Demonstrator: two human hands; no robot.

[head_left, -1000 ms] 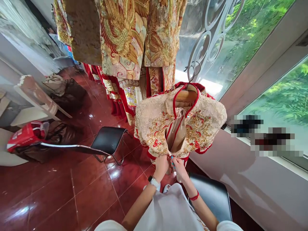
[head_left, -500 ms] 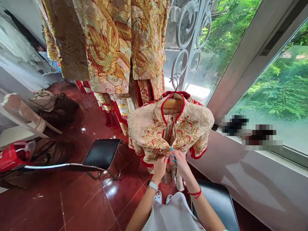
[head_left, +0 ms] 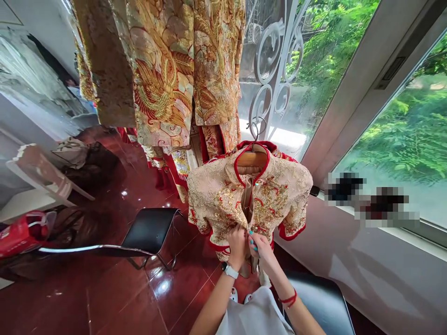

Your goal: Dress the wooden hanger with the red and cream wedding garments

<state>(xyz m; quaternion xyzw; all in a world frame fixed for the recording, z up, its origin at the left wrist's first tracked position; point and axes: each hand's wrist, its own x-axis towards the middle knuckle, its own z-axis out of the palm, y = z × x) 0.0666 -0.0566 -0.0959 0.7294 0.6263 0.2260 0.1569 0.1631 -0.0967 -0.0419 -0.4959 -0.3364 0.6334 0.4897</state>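
Note:
A beige short-sleeved embroidered jacket with gold beadwork and red trim hangs in front of me on a wooden hanger. Its front is parted from the collar down to my fingers. My left hand, with a watch on the wrist, is closed on the jacket's front edge left of the opening. Just beside it, my right hand pinches at the front closure with thumb and forefinger. Whatever small fastener lies between those fingertips is too small to make out.
Gold and red embroidered garments hang at the upper left. White scrolled ironwork stands by the window behind the jacket. One black chair is at the left, another black seat close at my right. A red bag lies far left.
My right hand has slid a little down the jacket's front, and the parted opening reaches lower. My left hand stays on the front edge. The view has shifted slightly.

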